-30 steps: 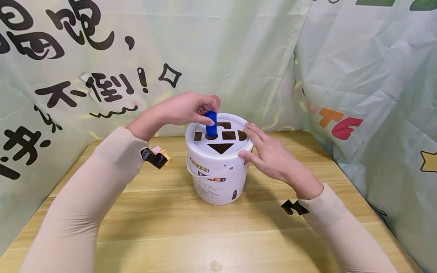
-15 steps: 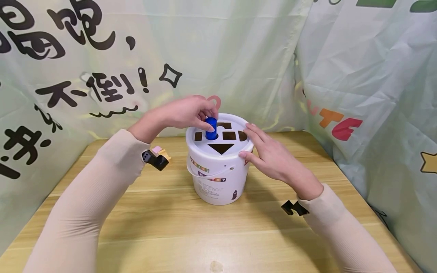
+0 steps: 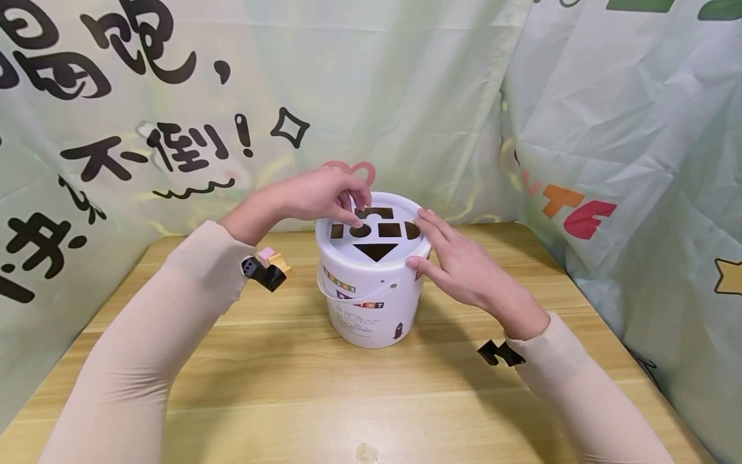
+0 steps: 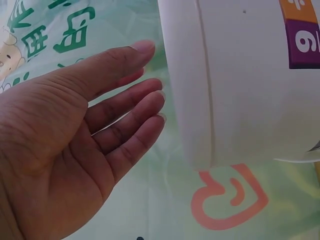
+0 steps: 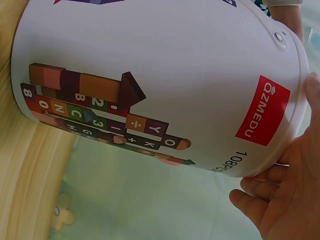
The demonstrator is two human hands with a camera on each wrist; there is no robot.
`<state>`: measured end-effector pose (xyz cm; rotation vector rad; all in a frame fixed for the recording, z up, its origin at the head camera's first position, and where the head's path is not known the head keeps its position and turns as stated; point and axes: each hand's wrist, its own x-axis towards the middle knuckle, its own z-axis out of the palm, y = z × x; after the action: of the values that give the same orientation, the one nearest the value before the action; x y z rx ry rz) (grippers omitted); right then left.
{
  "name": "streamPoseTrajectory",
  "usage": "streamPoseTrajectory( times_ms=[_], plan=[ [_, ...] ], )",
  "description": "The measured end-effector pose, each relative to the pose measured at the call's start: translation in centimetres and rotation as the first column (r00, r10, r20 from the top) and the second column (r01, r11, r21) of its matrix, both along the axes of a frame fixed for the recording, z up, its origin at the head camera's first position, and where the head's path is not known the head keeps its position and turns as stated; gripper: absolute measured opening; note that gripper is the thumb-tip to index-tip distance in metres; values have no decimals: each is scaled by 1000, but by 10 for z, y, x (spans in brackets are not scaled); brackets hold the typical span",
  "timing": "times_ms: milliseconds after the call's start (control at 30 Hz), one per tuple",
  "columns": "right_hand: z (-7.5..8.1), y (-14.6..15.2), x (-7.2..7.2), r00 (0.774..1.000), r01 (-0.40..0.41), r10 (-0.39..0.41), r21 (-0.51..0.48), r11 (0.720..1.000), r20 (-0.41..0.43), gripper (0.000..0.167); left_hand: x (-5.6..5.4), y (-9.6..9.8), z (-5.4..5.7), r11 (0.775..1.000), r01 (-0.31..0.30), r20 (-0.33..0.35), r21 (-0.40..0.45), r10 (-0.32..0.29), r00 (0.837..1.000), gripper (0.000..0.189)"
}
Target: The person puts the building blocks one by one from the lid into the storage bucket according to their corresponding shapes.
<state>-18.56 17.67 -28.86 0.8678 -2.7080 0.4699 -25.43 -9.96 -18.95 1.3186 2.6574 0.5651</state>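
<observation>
A white bucket (image 3: 373,322) with a wire-like white handle stands upright on the table. Its white lid (image 3: 343,248) has several shaped holes, among them a triangle and a round hole (image 3: 362,231). Close above the round hole, my left hand (image 3: 315,193) holds nothing; in the left wrist view its fingers are loosely bent beside the bucket's wall. My right hand (image 3: 466,267) rests on the right side of the lid's rim, fingers extended and thumb apart. The right wrist view shows its thumb (image 5: 313,92) at the rim. No blue cylinder is visible.
Partly behind the black wrist camera (image 3: 265,273) on the left, a pink block (image 3: 266,254) and yellow pieces (image 3: 281,261) lie on the wooden table (image 3: 324,399). Printed cloth (image 3: 406,96) hangs behind the table and along its right side.
The blue cylinder, earlier pinched in my left hand, has gone down through the round hole out of sight. My left hand has lowered slightly; my right hand has stayed on the rim.
</observation>
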Motion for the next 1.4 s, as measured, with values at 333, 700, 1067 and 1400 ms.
streamPoseTrajectory(
  times_ms=[333, 700, 1067, 1400],
  plan=[
    [0, 0, 0, 1000, -4, 4, -10, 1000, -3, 73, 10, -21, -4, 998, -60, -40, 18, 61, 997, 31],
    [-1, 1, -2, 1000, -9, 9, -2, 1000, 6, 72, 22, -56, -18, 994, -73, -70, 75, 78, 994, 29],
    [-1, 0, -1, 1000, -5, 5, -10, 1000, -1, 73, 39, -91, -36, 976, -197, -52, 96, 202, 978, 33],
    [-1, 0, -1, 1000, -13, 13, -9, 1000, -3, 73, 62, -131, -54, 942, -284, -23, 181, 292, 956, 37]
  ],
)
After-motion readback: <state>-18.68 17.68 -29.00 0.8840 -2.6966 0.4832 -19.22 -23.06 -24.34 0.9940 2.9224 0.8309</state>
